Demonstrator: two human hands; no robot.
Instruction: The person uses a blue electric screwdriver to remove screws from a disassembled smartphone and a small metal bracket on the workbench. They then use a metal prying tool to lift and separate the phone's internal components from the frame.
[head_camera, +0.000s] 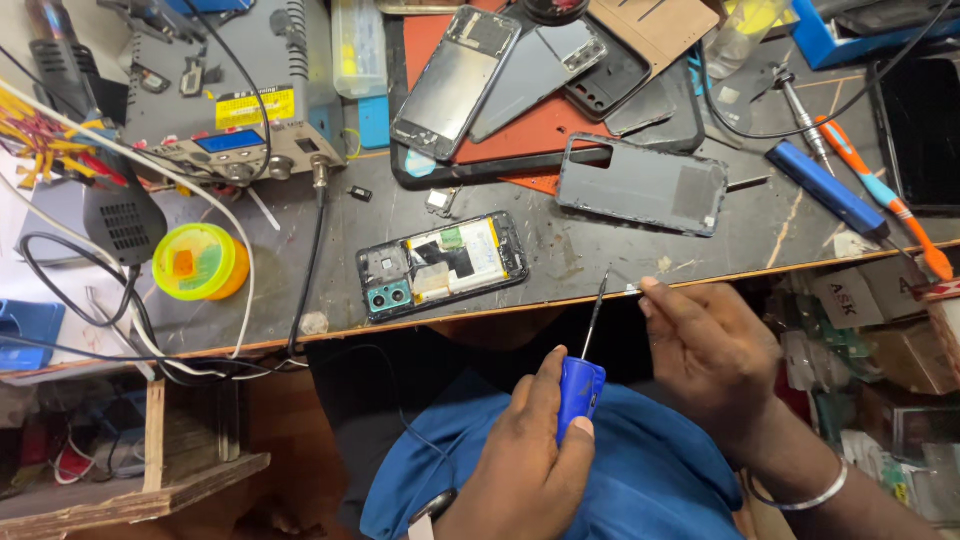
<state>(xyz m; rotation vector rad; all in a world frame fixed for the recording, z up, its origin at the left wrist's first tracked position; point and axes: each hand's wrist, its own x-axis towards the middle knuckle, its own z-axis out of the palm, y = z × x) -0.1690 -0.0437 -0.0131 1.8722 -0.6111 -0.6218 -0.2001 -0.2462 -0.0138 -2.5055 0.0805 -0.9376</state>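
Blue screwdriver (580, 385) gripped in left hand (530, 460); right hand (705, 350) loosely curled, empty.

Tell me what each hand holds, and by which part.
The left hand holds a screwdriver by its blue handle, shaft pointing up. The right hand holds nothing visible; its fingertips rest at the table edge.

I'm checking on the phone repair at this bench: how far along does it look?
Done: the phone lies opened on the workbench, battery and camera module exposed, and its grey back cover sits apart beside it. In hand: the left hand holds a blue screwdriver, tip up, off the phone; the right hand touches the bench edge. Left: the phone is still uncovered.
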